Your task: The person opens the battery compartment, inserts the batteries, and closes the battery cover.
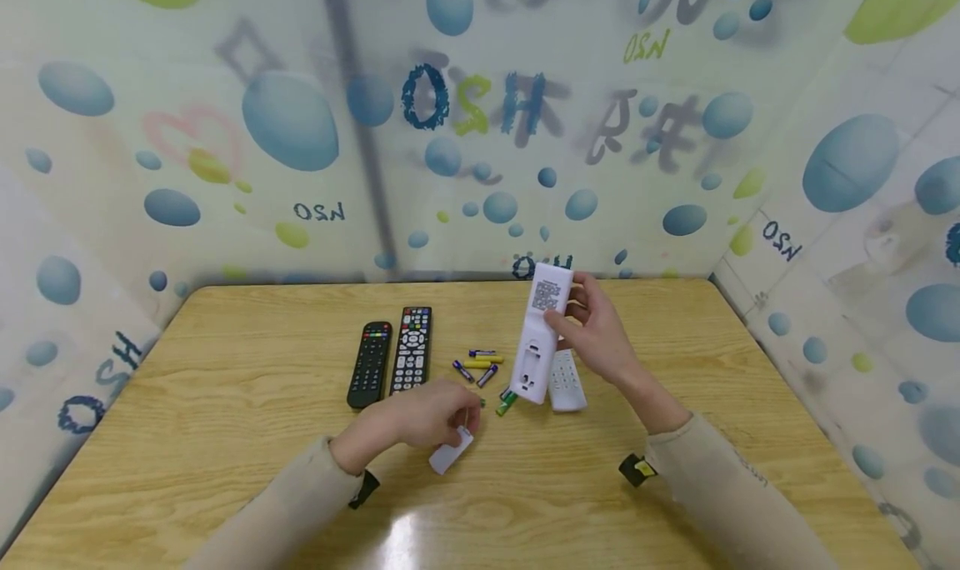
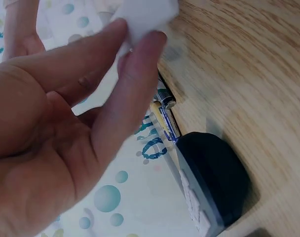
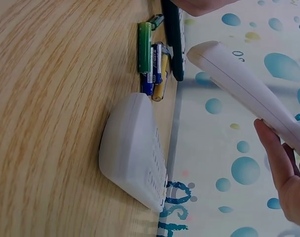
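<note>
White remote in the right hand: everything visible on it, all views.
The white remote is slim, elongated and plastic-looking. Its back faces the head camera: a grey printed label toward the upper end, an uncovered battery compartment toward the lower, no batteries showing inside. In the right wrist view a thin seam runs along its side. It is tilted and raised off the table. The right hand grips it at one long edge, thumb on the back.

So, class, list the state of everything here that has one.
Raised white plastic remote: in right hand, battery compartment open
Small white plastic cover: detached, in left hand
Lower white plastic remote: lying buttons up
Two black plastic remotes: lying buttons up
Small cylindrical batteries: lying loose
</note>
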Available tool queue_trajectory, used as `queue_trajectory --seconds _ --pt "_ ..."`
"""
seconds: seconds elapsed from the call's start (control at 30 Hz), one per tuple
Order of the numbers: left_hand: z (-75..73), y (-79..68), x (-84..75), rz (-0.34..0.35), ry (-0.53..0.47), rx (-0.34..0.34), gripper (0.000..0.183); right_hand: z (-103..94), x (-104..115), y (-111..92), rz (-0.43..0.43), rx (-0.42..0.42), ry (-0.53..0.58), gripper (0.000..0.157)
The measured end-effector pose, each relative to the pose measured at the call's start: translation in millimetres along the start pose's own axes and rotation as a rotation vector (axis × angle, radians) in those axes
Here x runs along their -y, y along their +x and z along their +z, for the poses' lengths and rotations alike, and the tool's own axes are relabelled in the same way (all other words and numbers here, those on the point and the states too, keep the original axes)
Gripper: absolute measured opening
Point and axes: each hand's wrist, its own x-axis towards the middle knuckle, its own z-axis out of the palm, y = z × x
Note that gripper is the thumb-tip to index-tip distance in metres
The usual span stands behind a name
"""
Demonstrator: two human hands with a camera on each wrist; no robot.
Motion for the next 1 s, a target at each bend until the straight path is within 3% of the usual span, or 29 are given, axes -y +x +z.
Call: queue_trajectory --seconds 0.2,0.47,0.77,0.9,1.0 --pt "2.7 2.1 -0.2 -0.038 0.079 -0.005 0.021 -1.8 0.5 0.9 0.006 -0.010 -0.009 0.054" --pt "4.7 2.4 -1.0 -0.067 0.078 0.007 0.022 -2.2 0.6 0.8 0.013 -0.013 -0.014 0.053" --pt "3.5 3.7 0.0 -0.103 0.081 -0.027 0.023 -3.4 -0.4 -0.1 0.016 -0.013 -0.006 0.053" --pt "2.0 5.1 -0.2 -0.099 0.079 -0.078 0.018 -3.6 -1.3 -0.7 0.015 -0.010 -0.003 0.053" --pt "1.8 7.5 0.6 -0.059 0.096 -0.152 0.014 -3.9 -2.2 -0.9 0.011 -0.009 -0.002 0.052"
